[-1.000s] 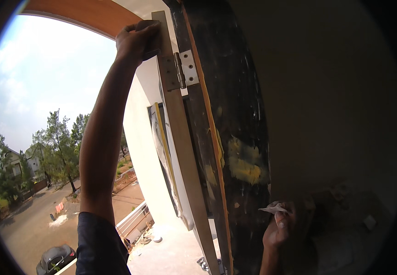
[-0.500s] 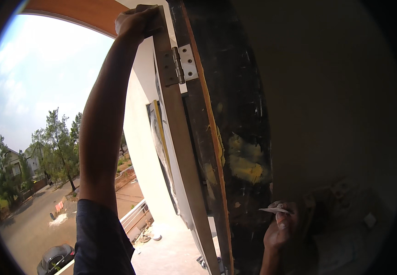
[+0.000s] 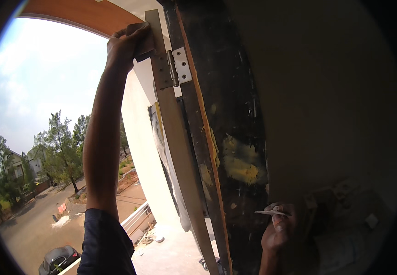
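- At the far left I see the outdoors: pine trees [image 3: 61,151], a house roof behind them, a paved road and a dark car [image 3: 58,260] parked at the bottom edge.
- My left arm rises from the lower edge, its dark sleeve [image 3: 104,243] at the bottom, and reaches right up to the top of the picture.
- My left hand [image 3: 127,43] is clamped on a small dark block [image 3: 144,46], probably a sanding block, fingers curled over its top; the block is pressed against the pale edge of the door [image 3: 180,151], just left of the hinge.
- The steel hinge [image 3: 176,68] sits near the top, one leaf on the door edge, the white leaf on the dark frame [image 3: 228,119] beside it.
- Behind the door edge I see a white outer wall [image 3: 148,174] and a railing [image 3: 136,220] lower down.
- The dark frame carries yellowish filler patches [image 3: 239,165] about halfway down.
- Low and to the right, my right hand [image 3: 278,229] is closed around a thin pale blade [image 3: 272,212], perhaps a putty knife, held flat with its tip pointing left, close to the frame under the filler patches.
- The room to the right is too dark for me to read.
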Demonstrator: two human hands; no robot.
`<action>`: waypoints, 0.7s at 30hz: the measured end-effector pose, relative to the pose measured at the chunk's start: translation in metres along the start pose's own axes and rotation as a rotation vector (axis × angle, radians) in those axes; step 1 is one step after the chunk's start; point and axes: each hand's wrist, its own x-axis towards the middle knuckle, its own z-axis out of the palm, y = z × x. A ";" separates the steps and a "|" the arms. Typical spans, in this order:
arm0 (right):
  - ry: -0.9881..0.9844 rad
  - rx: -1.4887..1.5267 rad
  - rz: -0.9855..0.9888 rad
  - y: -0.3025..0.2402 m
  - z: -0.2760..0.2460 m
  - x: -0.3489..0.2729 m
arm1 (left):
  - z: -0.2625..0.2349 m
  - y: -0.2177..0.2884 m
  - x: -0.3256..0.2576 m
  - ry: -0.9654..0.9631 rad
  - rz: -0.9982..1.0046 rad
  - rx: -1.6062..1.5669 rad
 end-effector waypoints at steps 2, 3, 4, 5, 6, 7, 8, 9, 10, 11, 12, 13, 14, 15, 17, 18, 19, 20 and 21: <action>0.003 0.010 -0.002 0.004 -0.003 -0.001 | 0.008 0.008 -0.014 0.051 -0.013 0.027; 0.003 0.012 -0.003 0.004 -0.002 -0.001 | 0.014 0.021 -0.012 0.065 -0.015 0.064; 0.005 0.013 -0.004 0.003 -0.001 0.000 | 0.018 0.027 -0.006 0.078 -0.017 0.100; -0.017 0.027 0.013 0.002 0.003 -0.004 | -0.001 0.014 0.025 0.017 0.063 0.024; -0.006 0.036 0.014 0.001 0.006 -0.005 | -0.006 0.015 0.042 -0.004 0.051 0.109; 0.002 0.046 0.010 0.001 0.008 -0.005 | -0.009 0.021 0.053 -0.024 0.044 0.192; 0.018 0.052 0.006 0.000 0.008 -0.004 | -0.008 0.024 0.057 -0.050 0.032 0.271; 0.009 0.037 0.002 -0.001 0.007 -0.002 | 0.000 0.023 0.047 -0.040 0.000 0.234; 0.001 0.022 -0.001 -0.002 0.005 0.000 | 0.005 0.016 0.030 0.001 -0.001 0.148; -0.006 0.014 -0.011 -0.003 0.004 0.002 | 0.011 0.009 0.012 0.039 0.006 0.062; -0.003 0.016 -0.015 -0.002 0.002 0.003 | 0.016 0.007 -0.005 0.083 0.008 -0.024; 0.000 0.018 -0.020 -0.001 -0.001 0.003 | 0.023 0.012 -0.014 0.145 -0.002 0.053; -0.007 0.034 -0.021 0.000 0.000 0.002 | 0.021 0.015 -0.005 0.117 0.029 0.034; 0.013 0.046 -0.021 0.002 0.002 0.000 | 0.015 0.012 0.012 0.092 0.046 0.020; 0.053 0.072 -0.028 0.003 0.007 -0.003 | -0.001 0.014 0.045 0.033 0.052 0.071; 0.053 0.080 -0.030 0.003 0.008 -0.003 | -0.007 0.017 0.057 -0.003 0.034 0.132; 0.051 0.089 -0.030 0.002 0.010 -0.003 | -0.014 0.017 0.065 -0.038 0.017 0.195; 0.062 0.088 -0.041 0.002 0.009 -0.002 | -0.007 0.014 0.054 0.031 0.012 0.168; 0.045 0.069 -0.027 0.001 0.005 0.000 | 0.007 0.012 0.028 0.095 0.004 0.138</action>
